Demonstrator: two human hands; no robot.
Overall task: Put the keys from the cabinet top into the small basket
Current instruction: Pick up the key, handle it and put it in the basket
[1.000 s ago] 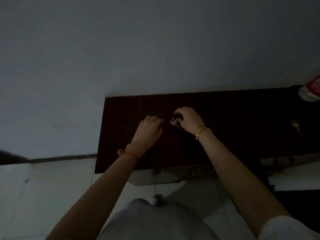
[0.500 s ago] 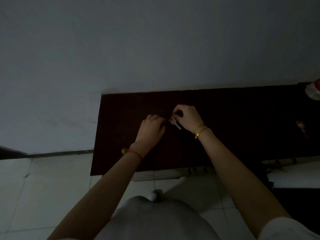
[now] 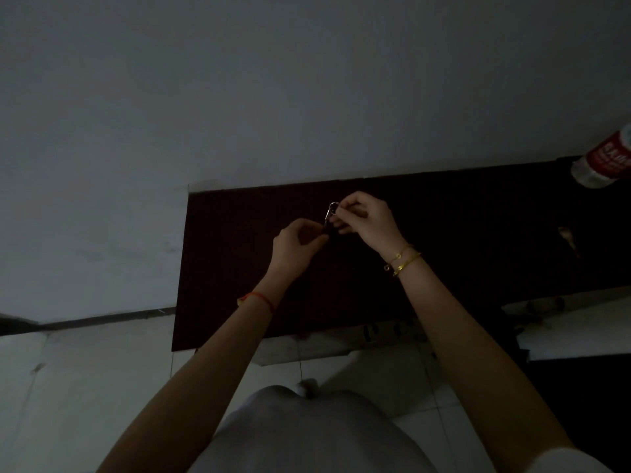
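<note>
1. The scene is dim. A dark cabinet top [image 3: 444,240] runs along a pale wall [image 3: 239,97], seen from above by a person standing in front of it.
2. The right hand [image 3: 367,220] is raised above the cabinet top with its fingertips pinched on the metal ring of the keys [image 3: 332,210]; the other fingers are curled in.
3. The keys hang from that pinch, the ring catching the light and the dark lower part dropping toward the left hand; they are lifted off the cabinet surface.
4. The left hand [image 3: 295,245] sits just beside and below the right one, fingers curled, with its fingertips meeting the lower end of the keys; whether it truly grips them is too dark to tell.
5. Two gold bangles [image 3: 403,261] circle the right wrist, and a red cord [image 3: 261,297] circles the left wrist.
6. A plastic bottle with a red label [image 3: 604,158] lies at the far right end of the cabinet top, well apart from the hands.
7. A small pale object [image 3: 566,233] rests on the dark surface to the right; its nature is unclear.
8. Light floor tiles [image 3: 85,387] show below the cabinet edge.
</note>
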